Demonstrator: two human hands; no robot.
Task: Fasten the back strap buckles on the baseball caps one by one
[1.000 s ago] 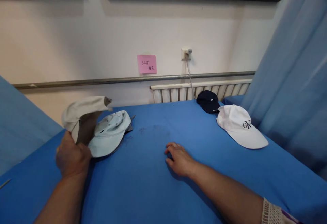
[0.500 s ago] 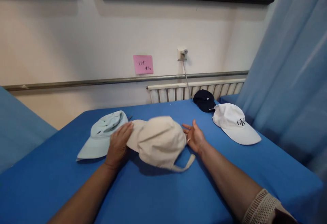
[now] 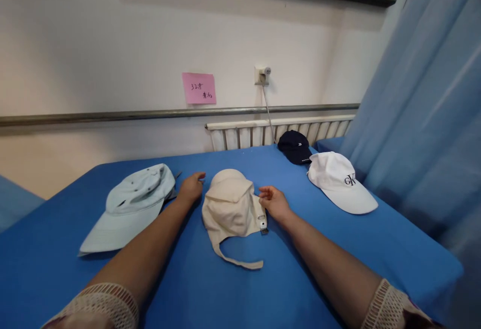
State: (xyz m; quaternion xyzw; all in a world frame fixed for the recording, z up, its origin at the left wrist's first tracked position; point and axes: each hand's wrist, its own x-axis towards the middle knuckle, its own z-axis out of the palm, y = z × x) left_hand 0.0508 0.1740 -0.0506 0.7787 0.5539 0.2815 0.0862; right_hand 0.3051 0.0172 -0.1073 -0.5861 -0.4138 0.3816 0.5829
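The beige cap (image 3: pixel 230 204) is already laid on the blue cover (image 3: pixel 214 299) between the left fingers (image 3: pixel 199 176), which are released just beside it, and the right fingers (image 3: pixel 266 191), at its edge; whether it is gripped there cannot be told. Its strap (image 3: pixel 242 264) is still unfastened.

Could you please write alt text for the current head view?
A person's left hand and right hand flank a beige cap, its strap unfastened, on a blue surface. A pale blue cap lies left; a white cap and a navy cap lie right.
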